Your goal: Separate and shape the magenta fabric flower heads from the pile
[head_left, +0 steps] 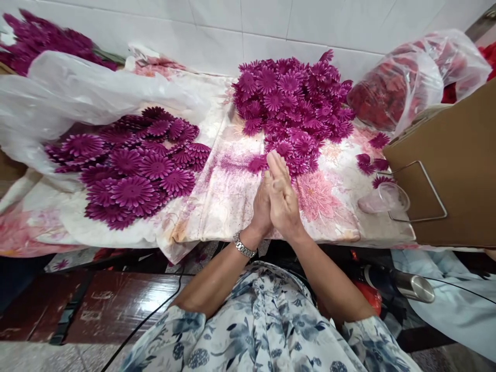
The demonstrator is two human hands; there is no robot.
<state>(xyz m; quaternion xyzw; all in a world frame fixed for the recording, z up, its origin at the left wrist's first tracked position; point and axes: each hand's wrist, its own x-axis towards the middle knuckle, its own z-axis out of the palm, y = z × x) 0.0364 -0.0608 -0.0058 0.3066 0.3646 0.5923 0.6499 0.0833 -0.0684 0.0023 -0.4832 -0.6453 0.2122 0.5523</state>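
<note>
**Inspector:** Presently, both hands sit at the front edge of the table. The right hand (284, 199) lies flat against the left hand (261, 206), palms pressed together, fingers straight and pointing away from the body. Neither is clenched.

**Assistant:** Anything held between them?

**Inspector:** I cannot tell; the palms hide whatever may be there. A small magenta flower (258, 164) lies on the floral cloth (228, 196) just beyond the fingertips, apart from the hands.

**Assistant:** And the stock?

**Inspector:** The heap of small flowers (292, 103) stands straight ahead, against the tiled wall. The large flat flowers (132, 165) lie to the left, partly on a white plastic bag (77, 98). A clear cup (391, 199) rests to the right, beside a cardboard box (453, 170).

**Assistant:** Advice for the step in hand?

**Inspector:** In my judgement, pressing or rolling a piece between palms wants even, light pressure, so that petals are not creased. Keep the hands over the cloth, so that a dropped piece lands near the heap. The wristwatch (244, 246) could snag petals; keep it clear of them.
</note>
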